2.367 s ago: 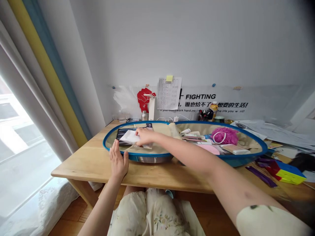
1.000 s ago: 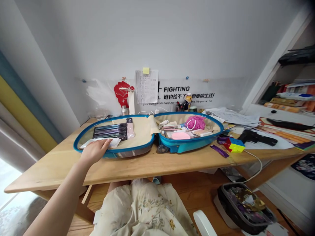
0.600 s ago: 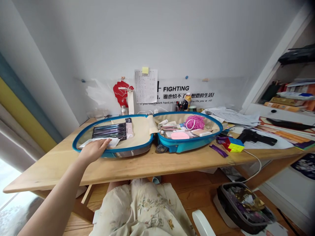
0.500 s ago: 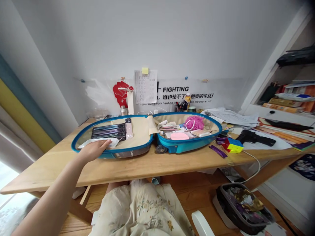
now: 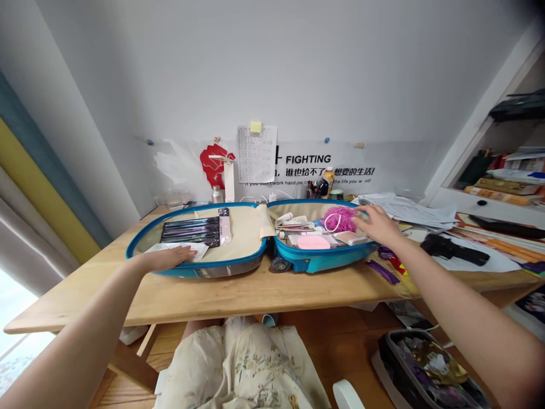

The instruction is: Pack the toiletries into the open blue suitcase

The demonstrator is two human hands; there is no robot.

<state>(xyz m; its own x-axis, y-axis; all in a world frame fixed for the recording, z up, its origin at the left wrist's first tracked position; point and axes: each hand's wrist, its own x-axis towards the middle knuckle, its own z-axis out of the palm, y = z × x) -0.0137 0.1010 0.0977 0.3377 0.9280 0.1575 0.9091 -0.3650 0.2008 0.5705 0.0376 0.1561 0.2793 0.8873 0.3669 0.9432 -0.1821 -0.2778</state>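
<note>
A small blue suitcase (image 5: 238, 267) lies unfolded on the desk, both halves facing up. In its left half my left hand (image 5: 170, 258) rests flat, fingers stretched out, on a white packet (image 5: 200, 250). Behind that packet are dark, shiny wrapped strips (image 5: 191, 232) and a pale pink pack (image 5: 225, 227). My right hand (image 5: 377, 223) reaches over the right rim, fingers apart, beside a pink bath puff (image 5: 340, 218); whether it touches the puff I cannot tell. A pink oval case (image 5: 313, 243) and several tubes and packets share that half.
On the wooden desk (image 5: 204, 301), papers (image 5: 400, 210), a black toy-like pistol (image 5: 455, 250) and a purple wrapper (image 5: 383, 271) lie to the right. A bottle (image 5: 327, 183) and a white lamp (image 5: 229, 180) stand behind. A filled bin (image 5: 434, 369) is below right.
My right hand has come in from the lower right to the suitcase's right half, beside the bath puff. My left hand stays on the white packet. The view has shifted slightly.
</note>
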